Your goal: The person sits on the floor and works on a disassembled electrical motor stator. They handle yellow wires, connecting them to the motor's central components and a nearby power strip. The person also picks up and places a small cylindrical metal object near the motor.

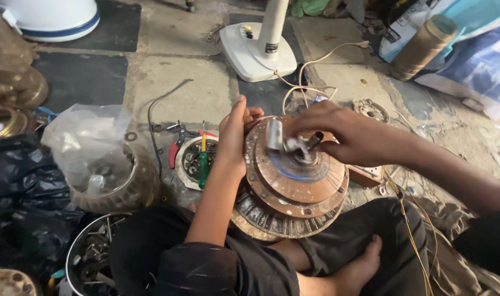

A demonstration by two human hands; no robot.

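The fan motor (294,181) is resting on the person's lap. The left hand (233,137) is gripping its left rim, steadying it. The right hand (337,134) is pinching the wiring and small capacitor (276,134) above the motor's hub. Advisable: keeping the motor level, avoiding strain on the wires. A green screwdriver (204,161) is lying left of the motor.

Open floor lies far of the motor disc (294,186), between it and the white fan base (255,52); only a loose cable (310,68) crosses it. Left is crowded: screwdriver (203,164), pliers (176,148), plastic bag (85,142) and steel bowl (83,257) of parts. Right, yellow wires (412,235) trail over the cloth. Near, the person's legs block passage.
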